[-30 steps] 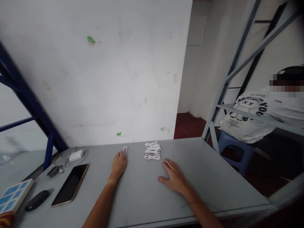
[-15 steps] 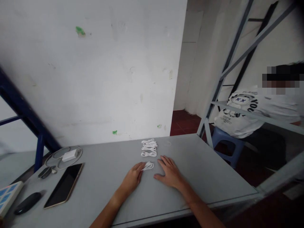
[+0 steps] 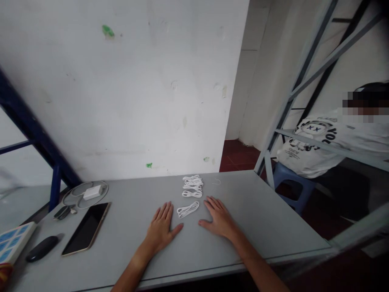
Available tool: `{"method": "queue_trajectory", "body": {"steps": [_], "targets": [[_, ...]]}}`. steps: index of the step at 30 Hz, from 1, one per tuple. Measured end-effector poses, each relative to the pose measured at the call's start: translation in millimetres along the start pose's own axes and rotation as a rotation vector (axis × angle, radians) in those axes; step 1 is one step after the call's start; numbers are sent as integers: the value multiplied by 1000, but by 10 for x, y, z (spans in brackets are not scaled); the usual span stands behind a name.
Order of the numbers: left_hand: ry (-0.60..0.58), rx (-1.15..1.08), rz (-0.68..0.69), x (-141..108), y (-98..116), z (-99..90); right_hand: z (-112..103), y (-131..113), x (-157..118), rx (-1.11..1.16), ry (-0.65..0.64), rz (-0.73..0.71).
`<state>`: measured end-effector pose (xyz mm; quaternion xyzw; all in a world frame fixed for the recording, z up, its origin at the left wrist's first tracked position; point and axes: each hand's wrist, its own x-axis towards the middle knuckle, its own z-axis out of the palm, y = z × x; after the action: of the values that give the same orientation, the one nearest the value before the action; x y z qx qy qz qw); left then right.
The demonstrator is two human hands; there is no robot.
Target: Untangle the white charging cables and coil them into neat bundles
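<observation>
Left hand (image 3: 161,229) and right hand (image 3: 219,219) lie flat, open and empty on the grey table (image 3: 273,223), flanking one white coiled cable (image 3: 187,209), kept separate below a column of matching coils (image 3: 192,186).

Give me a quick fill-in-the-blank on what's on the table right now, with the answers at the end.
1. A loose coil of white cable lies ____ the left hand and the right hand on the grey table.
2. The dark-screened tablet lies to the ____ of the left hand.
3. The stool under the seated person is ____.

Answers: between; left; blue.
</observation>
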<state>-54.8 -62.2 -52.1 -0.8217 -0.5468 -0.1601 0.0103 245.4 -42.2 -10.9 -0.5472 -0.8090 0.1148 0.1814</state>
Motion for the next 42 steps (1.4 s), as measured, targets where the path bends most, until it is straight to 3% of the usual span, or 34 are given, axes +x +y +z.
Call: {"method": "queue_trajectory", "body": {"steps": [10,16,24,32,36,42], "targets": [[14,-19,-28,14,22,4,-13,-5,-4,-23,12,-19],[38,-109,-21,69,60,-48,-6,-94,26,27,139,-43],[113,-410,63,423,252,-119,85,-387,280,46,158,-275],[87,-584,-233,853,251,-5,134,-459,479,-8,89,-294],[37,-887,-296,890,141,21,182,-425,480,116,119,-237],[-58,-1453,-327,769,123,-4,247,-322,501,488,282,16]]}}
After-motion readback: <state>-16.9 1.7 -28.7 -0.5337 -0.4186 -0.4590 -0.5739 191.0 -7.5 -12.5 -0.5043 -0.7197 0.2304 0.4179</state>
